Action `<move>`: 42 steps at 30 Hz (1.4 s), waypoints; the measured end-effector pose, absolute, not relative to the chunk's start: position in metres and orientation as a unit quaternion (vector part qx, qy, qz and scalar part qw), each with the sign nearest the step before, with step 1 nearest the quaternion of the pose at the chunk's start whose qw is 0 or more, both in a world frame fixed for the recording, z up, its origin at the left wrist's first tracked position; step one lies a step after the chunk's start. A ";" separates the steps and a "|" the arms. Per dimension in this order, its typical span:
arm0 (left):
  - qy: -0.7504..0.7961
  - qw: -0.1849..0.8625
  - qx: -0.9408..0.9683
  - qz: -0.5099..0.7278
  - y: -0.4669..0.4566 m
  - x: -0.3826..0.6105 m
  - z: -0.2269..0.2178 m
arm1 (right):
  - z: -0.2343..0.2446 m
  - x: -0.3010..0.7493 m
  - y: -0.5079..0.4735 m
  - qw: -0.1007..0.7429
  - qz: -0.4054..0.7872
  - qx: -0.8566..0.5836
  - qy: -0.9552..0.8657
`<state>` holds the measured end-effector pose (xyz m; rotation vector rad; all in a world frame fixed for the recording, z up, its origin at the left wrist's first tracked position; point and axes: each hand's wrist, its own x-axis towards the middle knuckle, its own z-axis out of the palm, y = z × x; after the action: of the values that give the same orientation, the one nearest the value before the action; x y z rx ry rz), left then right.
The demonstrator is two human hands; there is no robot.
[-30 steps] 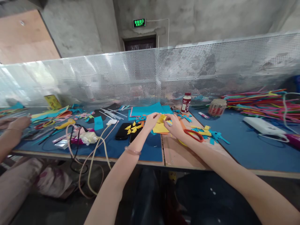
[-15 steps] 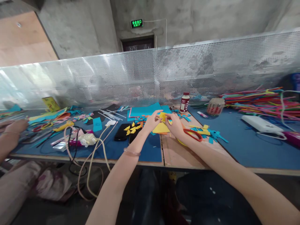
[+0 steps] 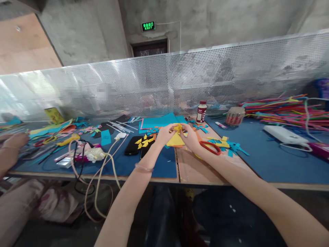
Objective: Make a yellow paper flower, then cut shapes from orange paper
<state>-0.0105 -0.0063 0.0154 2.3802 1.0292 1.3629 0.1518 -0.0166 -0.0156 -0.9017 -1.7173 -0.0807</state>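
Note:
Between my two hands is a small piece of yellow paper (image 3: pixel 178 128), pinched from both sides. My left hand (image 3: pixel 166 134) grips its left edge, and my right hand (image 3: pixel 189 136) has the right edge; the fingertips partly cover it. Just below lies a larger yellow sheet (image 3: pixel 175 140) on the table. Red-handled scissors (image 3: pixel 210 147) rest by my right wrist, partly under the forearm. Small yellow paper scraps (image 3: pixel 145 141) lie on dark phones left of my left hand. Blue paper sheets (image 3: pixel 161 120) are stacked behind my hands.
A bottle with a dark red label (image 3: pixel 202 112) stands behind my right hand. Pipe cleaners (image 3: pixel 282 111) and a white power strip (image 3: pixel 285 135) are at the right. Cables (image 3: pixel 102 171) hang over the front edge at left. Another person's hand (image 3: pixel 15 140) works at far left.
The small yellow paper was flat and upright; now it looks folded or crumpled between my fingers. My hands stay in nearly the same place, and the view has shifted slightly.

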 end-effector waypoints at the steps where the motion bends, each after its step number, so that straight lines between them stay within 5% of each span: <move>1: 0.351 0.102 0.808 0.461 -0.007 -0.010 0.016 | -0.015 0.152 -0.017 0.566 -0.029 -0.384 -0.729; 42: 0.378 -0.134 0.825 0.399 -0.002 -0.015 0.016 | -0.014 0.143 -0.027 0.581 0.014 -0.384 -0.717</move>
<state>-0.0153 -0.0021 0.0160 2.8389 1.3006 1.3720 0.1430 -0.0272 -0.0137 -0.8967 -1.6763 0.0333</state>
